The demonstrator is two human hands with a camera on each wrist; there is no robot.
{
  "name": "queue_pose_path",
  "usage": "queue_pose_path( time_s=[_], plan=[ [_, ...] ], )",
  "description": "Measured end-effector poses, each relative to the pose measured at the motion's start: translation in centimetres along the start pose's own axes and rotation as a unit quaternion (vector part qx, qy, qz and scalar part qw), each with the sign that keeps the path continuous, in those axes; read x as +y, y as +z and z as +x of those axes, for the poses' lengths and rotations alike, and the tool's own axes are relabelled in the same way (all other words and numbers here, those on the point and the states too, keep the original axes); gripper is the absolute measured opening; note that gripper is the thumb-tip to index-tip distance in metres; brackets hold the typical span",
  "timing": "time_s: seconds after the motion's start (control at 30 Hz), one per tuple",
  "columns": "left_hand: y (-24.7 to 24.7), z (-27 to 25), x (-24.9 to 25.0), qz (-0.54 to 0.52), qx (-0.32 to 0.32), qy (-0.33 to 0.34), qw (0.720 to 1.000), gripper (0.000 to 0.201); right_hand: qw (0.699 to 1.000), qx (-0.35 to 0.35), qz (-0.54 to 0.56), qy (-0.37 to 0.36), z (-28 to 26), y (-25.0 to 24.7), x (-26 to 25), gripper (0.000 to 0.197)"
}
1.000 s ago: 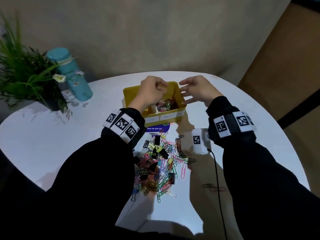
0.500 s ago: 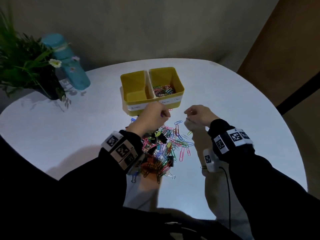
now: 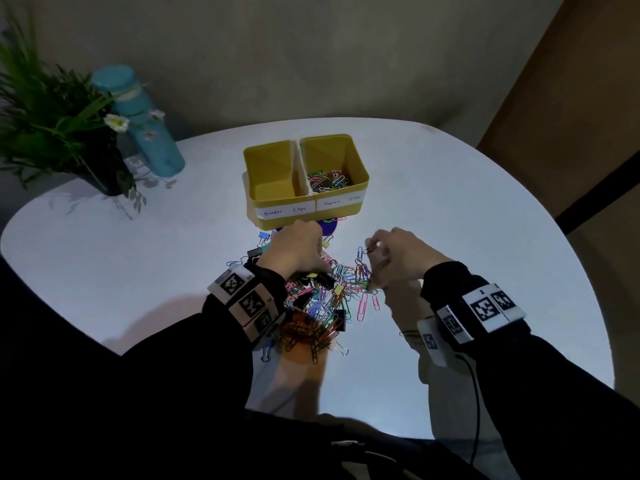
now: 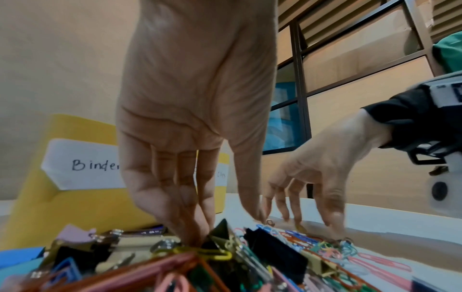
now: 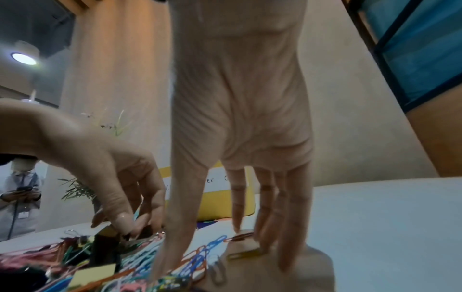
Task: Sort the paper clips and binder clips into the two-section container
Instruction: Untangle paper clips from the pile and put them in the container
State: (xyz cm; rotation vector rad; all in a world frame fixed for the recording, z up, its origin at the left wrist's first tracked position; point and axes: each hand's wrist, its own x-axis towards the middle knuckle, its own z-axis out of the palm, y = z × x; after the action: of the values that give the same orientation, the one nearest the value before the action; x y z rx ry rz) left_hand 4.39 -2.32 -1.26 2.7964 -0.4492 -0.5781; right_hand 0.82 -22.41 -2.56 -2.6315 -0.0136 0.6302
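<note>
Two hands are working over a white table (image 3: pixel 450 209). A yellow box (image 3: pixel 356 199) is sitting at the far side, its right half holding paper clips (image 3: pixel 327 180), its left half looking bare. A big pile (image 3: pixel 322 306) of mixed clips is lying between box and person. The left hand (image 3: pixel 294 252) is reaching down, fingers bunched, pinching a black binder clip (image 4: pixel 220 235). The right hand (image 3: pixel 398 254) is spreading straight fingers (image 5: pixel 295 213) down on loose clips at the pile's right edge, gripping nothing.
</note>
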Motion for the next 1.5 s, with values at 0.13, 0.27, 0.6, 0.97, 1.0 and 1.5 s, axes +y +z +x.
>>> queue_pose_path(
  time_s=[0.13,0.27,0.6,0.97,1.0,1.5],
  plan=[
    [0.5,0.3,1.1,0.032,-0.001,-0.003,0.999,0.047,0.999,0.001,-0.033,-0.024,-0.2,1.8,-0.7,0.089],
    [0.6,0.5,2.4,0.021,0.001,0.005,1.0,0.037,0.997,0.043,-0.006,-0.072,1.3,3.0,-1.8,0.066],
    [-0.3,0.4,0.3,-0.13,-0.032,0.022,0.991,0.01,0.99,0.08,0.043,-0.108,1.4,3.0,-0.6,0.02],
    [-0.6,-0.5,-0.2,-0.41,0.055,0.016,0.91,0.015,0.925,0.073,0.371,-0.038,-0.2,0.3,0.9,0.006],
    [-0.4,-0.4,0.3,-0.432,0.054,0.008,0.9,0.013,0.924,0.081,0.374,-0.032,-0.1,0.0,1.1,0.006],
    [1.8,-0.4,1.0,-0.005,-0.01,0.098,0.995,0.064,0.991,0.073,0.105,0.038,-2.4,1.3,0.3,0.035]
  ],
)
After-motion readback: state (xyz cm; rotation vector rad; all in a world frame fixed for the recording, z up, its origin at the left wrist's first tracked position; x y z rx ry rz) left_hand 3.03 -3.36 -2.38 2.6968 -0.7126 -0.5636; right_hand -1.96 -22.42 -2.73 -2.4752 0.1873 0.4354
